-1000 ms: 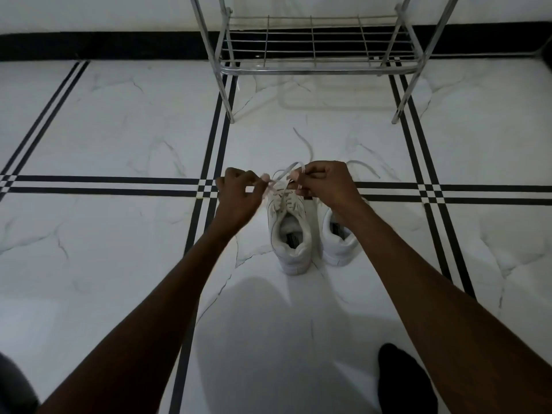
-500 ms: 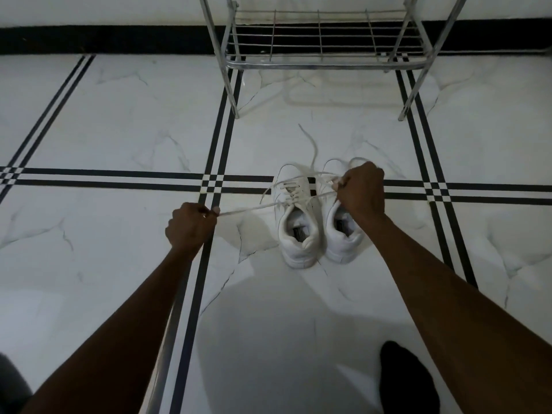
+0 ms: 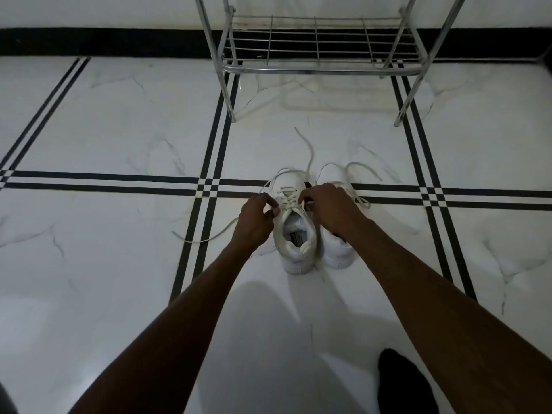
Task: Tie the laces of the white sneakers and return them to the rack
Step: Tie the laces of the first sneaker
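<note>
Two white sneakers stand side by side on the marble floor, toes pointing away from me. The left sneaker [image 3: 297, 243] has its laces crossed at the top eyelets. My left hand [image 3: 255, 221] pinches the lace at that shoe's left side, and my right hand [image 3: 331, 209] pinches the lace at its right side. One loose lace end [image 3: 206, 236] trails left across the floor; another runs forward from the toe. The right sneaker [image 3: 339, 249] is partly hidden under my right wrist, its laces lying loose. The metal shoe rack [image 3: 318, 67] stands beyond the shoes by the wall.
The rack's thin legs [image 3: 228, 94] reach the floor ahead of the shoes. A dark foot [image 3: 403, 383] rests at the lower right. Black tile stripes cross the white floor [image 3: 119, 138].
My left hand, which had pulled the lace out wide to the left, has come back to the left sneaker. The right hand has shifted left onto the same shoe's laces.
</note>
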A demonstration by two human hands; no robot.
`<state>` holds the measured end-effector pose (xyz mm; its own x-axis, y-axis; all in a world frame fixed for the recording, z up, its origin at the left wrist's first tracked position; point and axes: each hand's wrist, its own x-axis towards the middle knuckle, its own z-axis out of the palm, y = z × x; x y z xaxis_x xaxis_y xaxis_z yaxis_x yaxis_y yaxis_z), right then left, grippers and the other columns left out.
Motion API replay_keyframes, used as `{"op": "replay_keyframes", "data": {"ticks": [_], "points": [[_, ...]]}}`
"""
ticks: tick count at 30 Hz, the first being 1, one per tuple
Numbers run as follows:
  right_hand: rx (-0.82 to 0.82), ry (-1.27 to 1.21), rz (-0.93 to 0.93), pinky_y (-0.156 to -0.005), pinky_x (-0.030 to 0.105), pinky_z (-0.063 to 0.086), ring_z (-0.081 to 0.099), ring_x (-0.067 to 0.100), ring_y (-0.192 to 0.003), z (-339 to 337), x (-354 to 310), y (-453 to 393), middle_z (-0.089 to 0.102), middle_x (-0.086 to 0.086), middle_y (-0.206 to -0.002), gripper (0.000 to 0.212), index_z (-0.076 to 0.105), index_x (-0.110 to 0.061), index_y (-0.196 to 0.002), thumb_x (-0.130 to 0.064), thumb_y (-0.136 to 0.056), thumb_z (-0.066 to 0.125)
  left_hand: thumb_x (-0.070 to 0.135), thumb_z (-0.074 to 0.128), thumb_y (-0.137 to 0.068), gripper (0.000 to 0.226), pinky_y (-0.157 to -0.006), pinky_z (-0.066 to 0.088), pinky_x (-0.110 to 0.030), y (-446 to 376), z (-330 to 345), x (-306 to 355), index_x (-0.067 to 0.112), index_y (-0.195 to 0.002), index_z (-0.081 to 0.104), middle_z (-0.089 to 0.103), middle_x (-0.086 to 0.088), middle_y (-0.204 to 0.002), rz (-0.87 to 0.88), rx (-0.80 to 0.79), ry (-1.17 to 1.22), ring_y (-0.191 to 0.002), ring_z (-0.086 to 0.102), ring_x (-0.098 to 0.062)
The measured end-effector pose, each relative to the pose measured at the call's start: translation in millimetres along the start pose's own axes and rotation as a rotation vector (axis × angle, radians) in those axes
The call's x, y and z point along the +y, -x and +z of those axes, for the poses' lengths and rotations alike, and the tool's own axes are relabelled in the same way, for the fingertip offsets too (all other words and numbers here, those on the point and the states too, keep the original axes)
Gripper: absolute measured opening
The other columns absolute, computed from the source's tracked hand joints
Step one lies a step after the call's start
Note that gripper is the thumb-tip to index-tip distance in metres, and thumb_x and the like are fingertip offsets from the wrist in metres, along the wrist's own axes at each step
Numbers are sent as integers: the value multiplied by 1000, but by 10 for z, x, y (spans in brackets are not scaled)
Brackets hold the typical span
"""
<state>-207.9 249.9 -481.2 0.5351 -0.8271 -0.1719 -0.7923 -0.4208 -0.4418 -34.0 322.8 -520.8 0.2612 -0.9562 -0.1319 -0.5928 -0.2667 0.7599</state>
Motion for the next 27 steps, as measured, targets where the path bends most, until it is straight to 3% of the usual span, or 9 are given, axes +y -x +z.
{"op": "replay_keyframes", "data": {"ticks": [4,6,8,11,13,18,20,23,27], "points": [[22,11,15,-72,39,56,69,26,-83,34,10,-40,74,7,-86,15,74,-17,-85,-9,-85,62,6,55,-91,9,-84,55,-49,-12,-61,-56,10,-97,61,69,-7,-102,-2,-11,-61,-96,66,-28],[40,68,-25,-68,32,46,66,25,-79,76,5,-2,72,6,-82,12,70,-20,-83,-12,-85,62,2,50,-84,17,-79,54,-50,9,-124,-87,14,-95,54,71,-2,-92,64,7,-207,-85,68,-29],[98,141,-73,-73,34,39,64,27,-79,129,9,59,70,7,-80,12,66,-22,-87,-12,-85,60,-2,51,-81,25,-89,52,-51,40,-174,-131,20,-92,51,72,5,-82,112,56,-365,-77,68,-25],[177,260,-89,-84,41,41,62,31,-83,216,32,167,68,9,-77,19,65,-19,-86,-2,-82,58,-1,55,-83,26,-116,30,-59,122,-215,-203,22,-95,53,65,8,-68,113,103,-541,-72,66,-19],[217,336,-88,-83,43,43,61,33,-87,260,17,213,68,12,-75,22,66,-16,-83,4,-79,56,-5,56,-80,29,-122,19,-59,184,-225,-217,19,-96,54,53,14,-62,124,112,-588,-66,60,-17],[209,385,-22,-91,46,41,59,35,-101,301,-74,243,71,15,-87,21,67,-11,-89,2,-84,52,-2,59,-83,24,-123,16,-59,173,-213,-221,21,-84,51,72,1,-75,5,7,-398,-77,67,-23],[134,438,-21,-95,47,37,56,35,-109,287,-90,239,72,13,-97,21,64,-11,-100,-1,-87,51,3,66,-83,27,-117,28,-64,106,-264,-216,26,-79,53,76,1,-76,-75,-102,-279,-88,72,-24],[-54,454,42,-98,44,32,51,31,-117,189,-61,192,70,7,-109,24,65,-16,-109,-10,-88,55,11,67,-92,11,-108,42,-62,65,-402,-197,20,-87,63,79,2,-81,-34,-205,-189,-81,71,-10],[-98,-47,114,-91,40,43,61,31,-98,-35,3,138,72,9,-94,31,73,-11,-94,-32,-98,50,27,57,-102,24,-93,49,-35,58,-571,-132,11,-96,73,75,5,-96,2,-217,86,-98,66,-8]]}}
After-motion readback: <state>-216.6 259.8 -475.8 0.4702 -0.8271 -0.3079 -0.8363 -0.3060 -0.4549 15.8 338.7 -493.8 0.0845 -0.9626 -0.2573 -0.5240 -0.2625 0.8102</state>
